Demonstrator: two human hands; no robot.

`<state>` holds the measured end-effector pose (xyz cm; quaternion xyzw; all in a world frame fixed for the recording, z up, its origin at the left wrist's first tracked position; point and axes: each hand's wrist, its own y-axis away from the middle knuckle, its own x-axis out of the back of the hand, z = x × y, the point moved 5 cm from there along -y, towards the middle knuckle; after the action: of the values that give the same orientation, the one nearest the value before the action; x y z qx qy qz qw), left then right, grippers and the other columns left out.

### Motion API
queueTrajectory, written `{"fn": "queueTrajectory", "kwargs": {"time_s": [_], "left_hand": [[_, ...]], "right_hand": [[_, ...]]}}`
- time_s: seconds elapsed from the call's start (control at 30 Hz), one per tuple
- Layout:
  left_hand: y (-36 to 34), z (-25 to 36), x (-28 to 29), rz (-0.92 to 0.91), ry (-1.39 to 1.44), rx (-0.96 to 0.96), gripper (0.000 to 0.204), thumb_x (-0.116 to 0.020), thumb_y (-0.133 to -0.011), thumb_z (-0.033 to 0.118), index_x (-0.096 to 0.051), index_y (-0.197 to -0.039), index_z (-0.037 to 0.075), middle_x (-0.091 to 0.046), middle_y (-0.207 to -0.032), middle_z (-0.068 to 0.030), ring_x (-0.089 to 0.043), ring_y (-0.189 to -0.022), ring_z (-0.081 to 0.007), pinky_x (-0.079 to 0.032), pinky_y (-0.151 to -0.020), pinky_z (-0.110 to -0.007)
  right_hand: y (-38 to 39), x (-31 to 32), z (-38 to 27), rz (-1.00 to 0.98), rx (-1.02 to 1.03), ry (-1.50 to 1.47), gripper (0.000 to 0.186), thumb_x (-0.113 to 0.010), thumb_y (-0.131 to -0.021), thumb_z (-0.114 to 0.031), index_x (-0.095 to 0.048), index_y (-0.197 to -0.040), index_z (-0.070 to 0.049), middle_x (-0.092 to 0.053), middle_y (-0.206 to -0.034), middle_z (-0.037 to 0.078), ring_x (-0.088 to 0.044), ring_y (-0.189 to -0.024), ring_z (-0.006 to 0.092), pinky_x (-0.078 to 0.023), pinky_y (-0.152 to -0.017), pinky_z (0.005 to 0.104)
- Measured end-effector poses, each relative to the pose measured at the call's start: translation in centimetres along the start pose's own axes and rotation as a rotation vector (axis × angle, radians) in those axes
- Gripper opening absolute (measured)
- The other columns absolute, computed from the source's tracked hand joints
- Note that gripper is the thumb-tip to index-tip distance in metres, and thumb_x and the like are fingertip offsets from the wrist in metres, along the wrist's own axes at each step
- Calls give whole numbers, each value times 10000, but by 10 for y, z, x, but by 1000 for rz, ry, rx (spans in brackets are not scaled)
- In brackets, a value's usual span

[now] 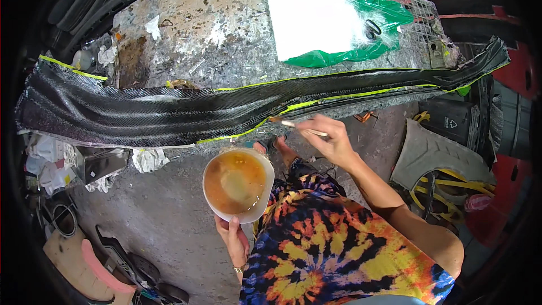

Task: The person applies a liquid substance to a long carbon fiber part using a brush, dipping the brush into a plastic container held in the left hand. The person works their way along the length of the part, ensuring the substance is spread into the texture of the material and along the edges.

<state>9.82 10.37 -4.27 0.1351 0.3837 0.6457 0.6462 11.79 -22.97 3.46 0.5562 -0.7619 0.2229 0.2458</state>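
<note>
My left hand [232, 238] holds a white bowl [261, 203] of amber liquid from underneath, low in front of me. My right hand [329, 138] grips a thin brush [294, 125] whose tip touches the near edge of a long black woven-fibre panel [169, 114]. The panel lies across a worn, speckled table [209, 34] and is lined with yellow-green tape along its edges.
A white sheet [307, 14] and a green plastic bag [367, 34] with scissors [372, 28] lie on the table's far right. Rags and clutter [51, 164] sit at the left, a grey moulded part [432, 152] and yellow hoses [446, 189] at the right.
</note>
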Motion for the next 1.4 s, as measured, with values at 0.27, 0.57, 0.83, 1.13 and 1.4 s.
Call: {"fn": "queueTrajectory", "kwargs": {"time_s": [0.27,0.57,0.83,1.13,1.4], "left_hand": [[-15,8,-12,-98,29,1,675,-747,-780,145,-397,-1335,-12,-506,-1290,-126,-495,-1195,-219,-370,-1032,-366],[-11,28,23,-22,99,-37,685,-734,-790,135,-384,-1361,-8,-508,-1297,-115,-501,-1190,-206,-374,-1030,-357],[-6,32,45,32,70,-76,678,-703,-816,156,-359,-1371,-23,-475,-1320,-129,-484,-1204,-225,-374,-1042,-375],[3,24,35,38,66,-90,758,-706,-803,225,-308,-1399,-23,-425,-1355,-165,-458,-1237,-284,-394,-1044,-446],[4,36,23,7,-24,-75,680,-699,-808,281,-378,-1342,8,-430,-1361,-147,-476,-1225,-285,-415,-1022,-460]], "right_hand": [[20,-42,-14,-194,-369,-682,158,-604,-928,-78,-686,-1048,-17,-672,-842,31,-576,-661,49,-463,-529,192],[-17,-51,5,21,-340,-601,180,-622,-915,-113,-694,-1044,-11,-692,-857,62,-581,-650,81,-469,-576,222],[-56,-113,6,-90,118,-138,177,-655,-873,-112,-689,-1022,-24,-618,-803,87,-600,-757,216,-472,-687,319],[-28,-41,44,73,84,59,175,-623,-887,-150,-679,-993,-22,-626,-848,112,-615,-789,281,-501,-695,355],[-1,3,78,153,-92,150,174,-623,-891,-177,-689,-995,-55,-662,-935,105,-638,-871,298,-524,-747,382]]}}
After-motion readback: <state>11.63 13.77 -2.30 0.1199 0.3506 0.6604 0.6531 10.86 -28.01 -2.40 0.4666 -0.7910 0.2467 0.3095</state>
